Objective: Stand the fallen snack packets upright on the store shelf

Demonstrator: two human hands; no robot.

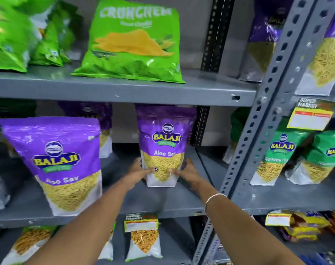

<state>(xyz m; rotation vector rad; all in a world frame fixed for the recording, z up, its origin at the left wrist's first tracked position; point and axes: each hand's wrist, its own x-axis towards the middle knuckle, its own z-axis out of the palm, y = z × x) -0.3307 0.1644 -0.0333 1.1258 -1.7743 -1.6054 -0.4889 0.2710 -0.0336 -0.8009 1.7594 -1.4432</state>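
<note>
Take the purple Balaji Aloo Sev packet in your hands (pixel 163 148) as your landmark; it stands upright on the middle shelf (pixel 163 203), set back from the front edge and close to the grey slotted upright (pixel 266 115).

Far to its left, a larger-looking Aloo Sev packet (pixel 55 165) stands at the shelf's front edge, tilted slightly. Behind that one, a third purple packet (pixel 97 121) stands at the back of the shelf, mostly hidden.

Your left hand (pixel 139 174) presses the landmark packet's lower left side; its fingers (pixel 153 169) lie narrow across the front, one dark-painted nail showing. Your right hand (pixel 187 172) grips the lower right side, fingers curled onto the front and edge. Both hands are closed on the packet near its white base. A thin bangle (pixel 214 197) circles your right wrist.

Above the landmark, a green Crunchem bag (pixel 132 43) leans back on the upper shelf (pixel 124 90). Below it, a Super Market price tag (pixel 140 222) hangs from the middle shelf's lip.

To the right of the landmark, beyond the upright, green Balaji packets (pixel 277 155) stand on the neighbouring rack.
</note>
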